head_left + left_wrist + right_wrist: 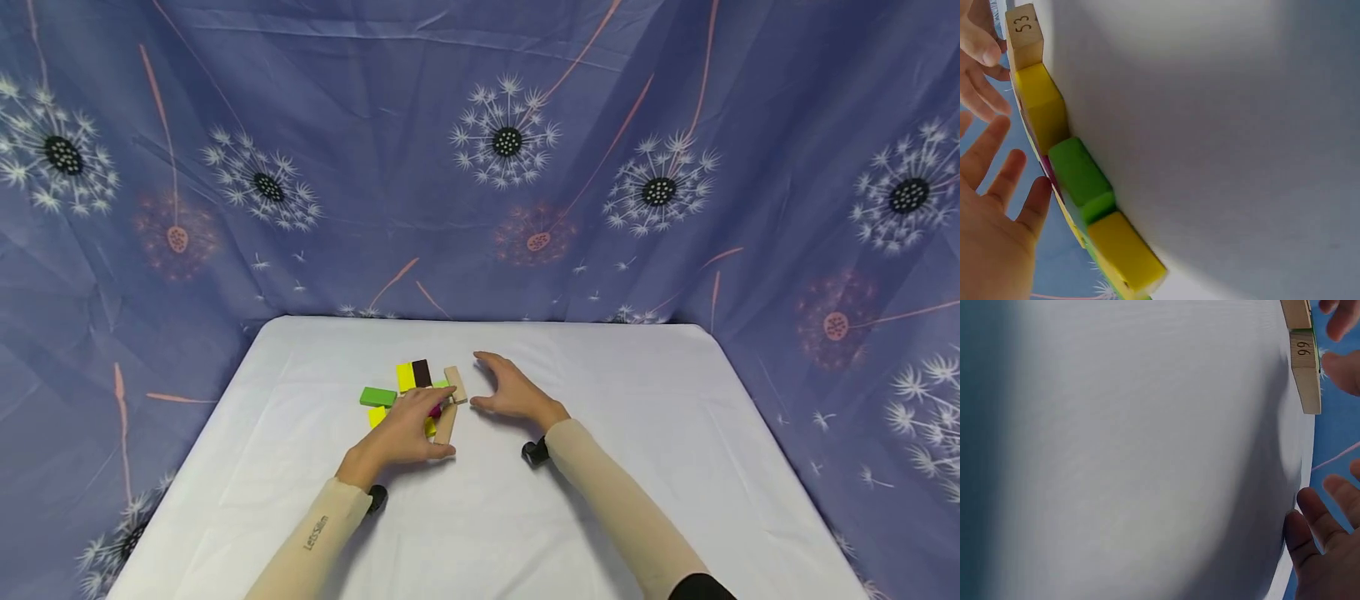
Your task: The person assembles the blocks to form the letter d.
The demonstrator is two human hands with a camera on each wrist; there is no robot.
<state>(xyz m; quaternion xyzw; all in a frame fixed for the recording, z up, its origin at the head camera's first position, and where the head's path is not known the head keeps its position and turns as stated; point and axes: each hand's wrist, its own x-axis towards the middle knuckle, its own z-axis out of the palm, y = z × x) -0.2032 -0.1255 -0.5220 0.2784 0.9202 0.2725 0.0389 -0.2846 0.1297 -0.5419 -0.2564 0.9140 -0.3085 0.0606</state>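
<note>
Over a loose cluster of wooden blocks hovers my left hand (407,431), fingers spread and nothing held. Just right of the cluster, my right hand (513,392) is held with thumb and fingers apart, also holding nothing. Two plain wooden blocks (455,384) lie along the cluster's right side. A green block (378,397) sits at its left, while a yellow block (406,377) and a dark brown block (422,373) lie side by side at the back. My left hand partly hides a purple block (435,412) and more yellow ones. In the left wrist view, one plain block (1024,37) bears a printed number.
The blocks lie on a table (637,483) covered with a white cloth. Behind and around it hangs a blue curtain (375,167) with a dandelion pattern. A small black wrist camera (535,452) shows below my right wrist.
</note>
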